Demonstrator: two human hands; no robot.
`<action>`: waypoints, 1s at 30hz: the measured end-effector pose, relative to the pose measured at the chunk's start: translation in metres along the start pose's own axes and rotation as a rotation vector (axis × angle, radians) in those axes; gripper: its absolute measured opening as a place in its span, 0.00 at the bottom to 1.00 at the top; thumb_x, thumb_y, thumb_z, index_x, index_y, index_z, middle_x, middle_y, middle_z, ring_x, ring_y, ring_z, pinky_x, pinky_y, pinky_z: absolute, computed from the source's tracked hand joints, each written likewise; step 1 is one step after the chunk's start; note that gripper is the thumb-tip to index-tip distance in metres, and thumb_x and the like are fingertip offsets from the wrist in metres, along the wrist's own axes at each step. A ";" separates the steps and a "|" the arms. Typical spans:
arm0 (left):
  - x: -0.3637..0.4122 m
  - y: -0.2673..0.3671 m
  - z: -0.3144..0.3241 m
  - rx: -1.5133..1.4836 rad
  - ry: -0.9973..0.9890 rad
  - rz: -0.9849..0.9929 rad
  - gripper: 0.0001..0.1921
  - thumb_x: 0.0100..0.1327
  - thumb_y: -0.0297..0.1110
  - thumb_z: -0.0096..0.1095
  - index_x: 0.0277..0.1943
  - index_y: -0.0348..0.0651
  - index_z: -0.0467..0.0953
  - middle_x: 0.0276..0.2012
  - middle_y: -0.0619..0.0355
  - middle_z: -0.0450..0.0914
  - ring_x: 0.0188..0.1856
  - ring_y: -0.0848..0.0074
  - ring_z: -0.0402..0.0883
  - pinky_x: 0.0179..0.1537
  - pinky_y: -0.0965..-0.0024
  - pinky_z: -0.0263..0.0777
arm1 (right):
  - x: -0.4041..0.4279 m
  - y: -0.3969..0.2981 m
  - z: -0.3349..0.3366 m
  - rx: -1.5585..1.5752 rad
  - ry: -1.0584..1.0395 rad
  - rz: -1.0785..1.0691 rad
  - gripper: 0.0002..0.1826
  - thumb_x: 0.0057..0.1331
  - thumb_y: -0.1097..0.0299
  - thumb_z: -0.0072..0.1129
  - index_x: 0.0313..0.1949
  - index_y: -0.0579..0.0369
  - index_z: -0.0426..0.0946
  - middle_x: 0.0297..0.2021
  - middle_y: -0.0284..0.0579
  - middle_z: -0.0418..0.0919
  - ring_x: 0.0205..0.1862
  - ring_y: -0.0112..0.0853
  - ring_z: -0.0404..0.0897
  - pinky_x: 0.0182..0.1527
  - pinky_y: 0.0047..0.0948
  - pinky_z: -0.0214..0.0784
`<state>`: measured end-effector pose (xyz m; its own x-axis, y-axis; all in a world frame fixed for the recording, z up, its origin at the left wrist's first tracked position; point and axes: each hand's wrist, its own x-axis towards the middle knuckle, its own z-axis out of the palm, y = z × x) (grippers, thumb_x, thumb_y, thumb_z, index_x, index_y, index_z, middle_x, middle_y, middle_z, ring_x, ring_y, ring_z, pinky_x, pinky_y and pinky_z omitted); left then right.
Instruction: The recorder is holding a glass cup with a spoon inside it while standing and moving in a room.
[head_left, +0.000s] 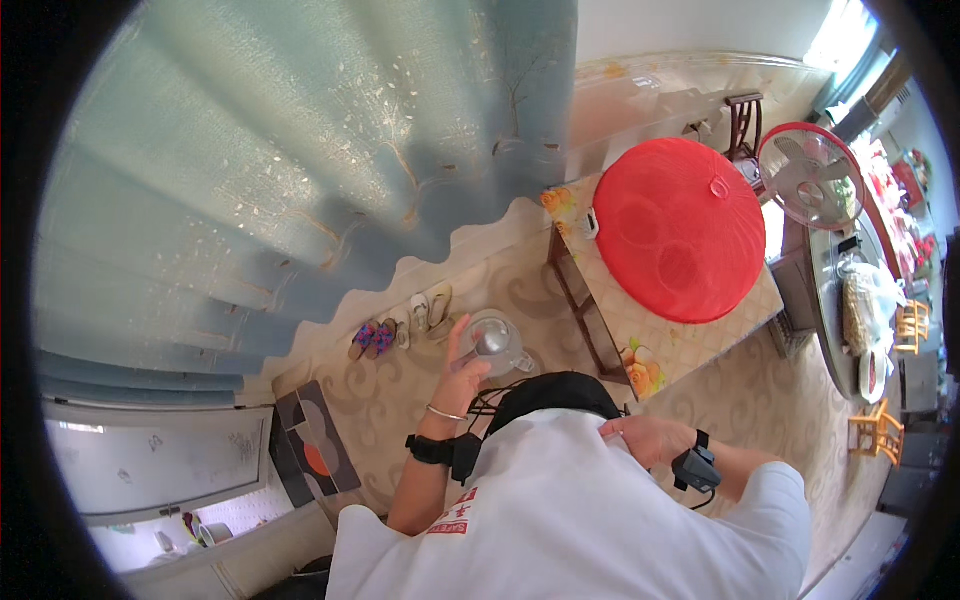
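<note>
My left hand (466, 367) is wrapped round a clear pitcher (504, 337), held over the floor in front of me, its handle pointing to the right. A bangle and a black strap with a small device are on that wrist. My right hand (645, 439) rests at the front of my white shirt (555, 510), its fingers pinching the cloth near the hem. That wrist also bears a strapped device. Beyond my hands, a large red mesh food cover (675, 232) sits on a table with a flowered tablecloth (701, 337); dim round shapes show through the mesh.
A blue-green curtain (300, 150) hangs at the left, with slippers and sandals (382, 336) on the floor below it. A patterned mat (319, 442) lies by a doorway. An electric fan (810, 180), a round table (829, 300) and wooden stools (876, 435) stand at the right.
</note>
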<state>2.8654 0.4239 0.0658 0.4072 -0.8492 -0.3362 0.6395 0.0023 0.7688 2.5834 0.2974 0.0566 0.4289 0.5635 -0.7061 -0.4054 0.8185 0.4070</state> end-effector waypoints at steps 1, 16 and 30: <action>0.000 -0.002 -0.002 0.008 0.028 -0.004 0.38 0.48 0.18 0.47 0.63 0.54 0.48 0.54 0.54 0.61 0.53 0.69 0.66 0.54 0.68 0.61 | -0.003 -0.002 -0.003 -0.009 0.003 0.007 0.14 0.60 0.68 0.45 0.43 0.61 0.69 0.42 0.48 0.74 0.45 0.40 0.72 0.53 0.39 0.58; 0.026 -0.004 0.017 -0.261 0.110 -0.052 0.10 0.56 0.27 0.47 0.41 0.34 0.67 0.43 0.52 0.69 0.48 0.64 0.70 0.48 0.53 0.69 | -0.018 -0.003 -0.006 0.236 -0.161 0.047 0.13 0.60 0.70 0.45 0.41 0.64 0.69 0.39 0.49 0.76 0.40 0.39 0.74 0.49 0.37 0.62; 0.016 -0.022 -0.018 -0.202 0.271 -0.230 0.09 0.54 0.27 0.51 0.37 0.33 0.66 0.41 0.50 0.67 0.46 0.59 0.69 0.47 0.51 0.70 | 0.002 -0.017 -0.015 0.267 -0.472 0.294 0.14 0.61 0.66 0.43 0.41 0.62 0.69 0.40 0.52 0.75 0.41 0.42 0.73 0.52 0.39 0.60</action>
<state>2.8699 0.4202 0.0337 0.3786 -0.6701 -0.6384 0.8379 -0.0449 0.5440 2.5788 0.2830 0.0392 0.6656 0.7085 -0.2347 -0.3706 0.5867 0.7200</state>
